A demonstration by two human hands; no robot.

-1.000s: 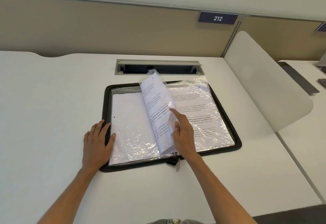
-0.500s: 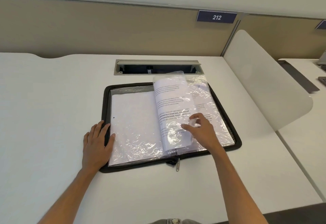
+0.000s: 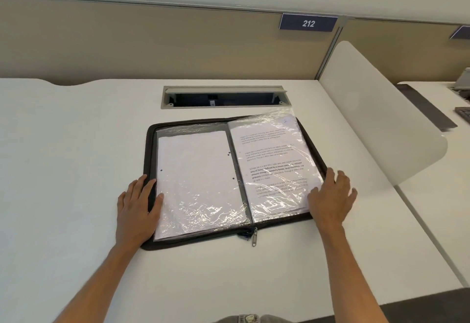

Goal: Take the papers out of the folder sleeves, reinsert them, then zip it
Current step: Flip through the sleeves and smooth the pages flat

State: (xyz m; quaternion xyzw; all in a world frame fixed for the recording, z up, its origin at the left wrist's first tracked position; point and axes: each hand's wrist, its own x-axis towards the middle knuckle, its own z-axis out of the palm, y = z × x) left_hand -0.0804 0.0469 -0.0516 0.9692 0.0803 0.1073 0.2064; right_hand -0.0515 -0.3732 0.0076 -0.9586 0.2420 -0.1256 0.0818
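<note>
Black folder (image 3: 148, 144) open flat; left hand (image 3: 137, 210), right hand (image 3: 330, 199) on edges.

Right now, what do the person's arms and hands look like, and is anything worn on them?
Both forearms are bare up to the frame's lower edge: no sleeves show. The left hand and right hand wear no gloves, and no rings, watch or bracelet are visible.

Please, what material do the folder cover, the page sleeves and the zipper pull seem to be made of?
Folder cover: probably black woven fabric; its raised rim looks matte and soft.
Page sleeves: thin clear plastic film, glossy, since it wrinkles, glares and shows the papers through.
Zipper pull: likely metal, being silver-grey with a slight shine, though it is small.
</note>
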